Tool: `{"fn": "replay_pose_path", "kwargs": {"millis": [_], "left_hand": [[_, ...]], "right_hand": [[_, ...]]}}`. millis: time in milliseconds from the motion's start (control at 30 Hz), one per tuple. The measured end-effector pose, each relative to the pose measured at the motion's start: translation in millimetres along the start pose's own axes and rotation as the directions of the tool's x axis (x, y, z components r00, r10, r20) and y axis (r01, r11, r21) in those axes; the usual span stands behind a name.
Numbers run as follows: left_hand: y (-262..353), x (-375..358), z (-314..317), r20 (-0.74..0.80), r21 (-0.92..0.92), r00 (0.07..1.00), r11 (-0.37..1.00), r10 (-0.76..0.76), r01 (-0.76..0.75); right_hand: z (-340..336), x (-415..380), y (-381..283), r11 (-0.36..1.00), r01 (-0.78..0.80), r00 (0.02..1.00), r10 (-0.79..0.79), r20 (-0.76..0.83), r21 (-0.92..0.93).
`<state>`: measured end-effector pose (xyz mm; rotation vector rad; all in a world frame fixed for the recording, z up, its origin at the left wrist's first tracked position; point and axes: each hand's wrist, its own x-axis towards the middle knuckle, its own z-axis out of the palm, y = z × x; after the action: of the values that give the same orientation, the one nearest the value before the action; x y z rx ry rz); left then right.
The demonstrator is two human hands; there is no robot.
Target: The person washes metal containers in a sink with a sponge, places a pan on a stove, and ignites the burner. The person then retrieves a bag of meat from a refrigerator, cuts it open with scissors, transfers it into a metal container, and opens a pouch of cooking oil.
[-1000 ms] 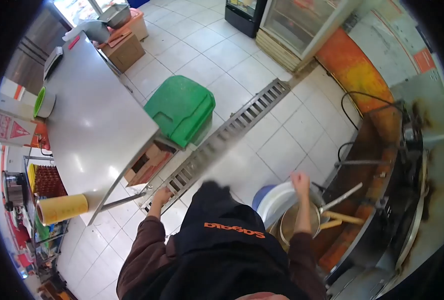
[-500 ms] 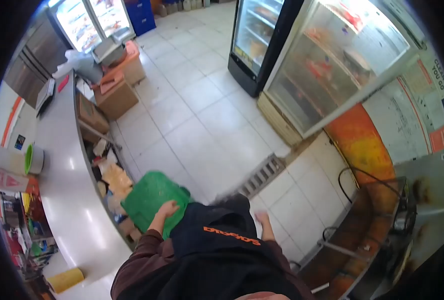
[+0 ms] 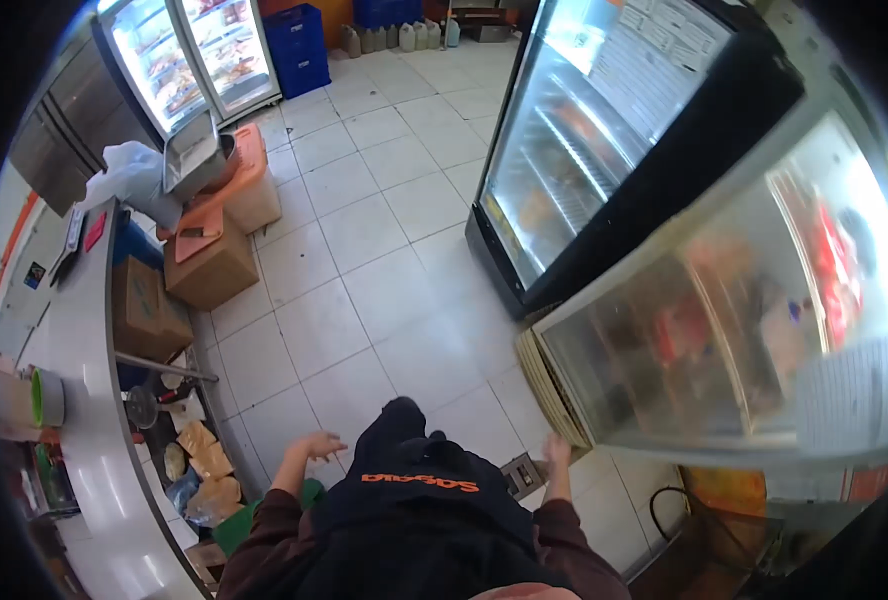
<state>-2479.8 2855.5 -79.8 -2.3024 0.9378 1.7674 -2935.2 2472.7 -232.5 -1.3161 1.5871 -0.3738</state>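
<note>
My left hand (image 3: pixel 314 447) is held out in front of my left side, fingers stretched and apart, with nothing in it. Below it a green bin (image 3: pixel 309 492) shows partly behind my sleeve. My right hand (image 3: pixel 557 450) hangs in the air on the other side, seen nearly edge-on, its fingers pointing forward and no object visible in it. It is nearest in view to the lower corner of a glass-door fridge (image 3: pixel 624 370). Between the hands is my dark apron (image 3: pixel 419 510) with orange lettering, and one dark shoe (image 3: pixel 402 408) steps forward on the tiles.
A steel counter (image 3: pixel 94 400) runs along the left, with bags on a shelf (image 3: pixel 209 465) beneath. Cardboard boxes (image 3: pixel 214 270) and an orange-lidded tub (image 3: pixel 254 185) stand beyond. A black-framed fridge (image 3: pixel 564 180) is ahead right. Blue crates (image 3: pixel 297 50) stand far back. A floor drain (image 3: pixel 521 475) lies near my right hand.
I have moved forward: the fridges and boxes are closer, and the green bin has slipped back under my left arm. My left hand's fingers are now spread over the floor.
</note>
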Motion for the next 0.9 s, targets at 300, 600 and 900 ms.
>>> {"fn": "replay_pose_path", "kwargs": {"millis": [300, 600, 900], "left_hand": [[195.3, 201.1, -477.2, -0.203, 0.646, 0.833, 0.710, 0.514, -0.281], [566.1, 206.9, -816.1, -0.693, 0.474, -0.259, 0.154, 0.673, -0.867], [593.5, 263.8, -918.6, -0.355, 0.038, 0.070, 0.089, 0.932, -0.995]], "right_hand": [[172.4, 210.4, -316.7, 0.933, 0.087, 0.958, -0.175, 0.227, 0.350], [220.5, 95.4, -256.1, 0.704, 0.054, 0.995, 0.020, 0.095, -0.708], [387.3, 299.4, -502.8, 0.980, -0.198, 0.972, 0.192, -0.138, -0.035]]}}
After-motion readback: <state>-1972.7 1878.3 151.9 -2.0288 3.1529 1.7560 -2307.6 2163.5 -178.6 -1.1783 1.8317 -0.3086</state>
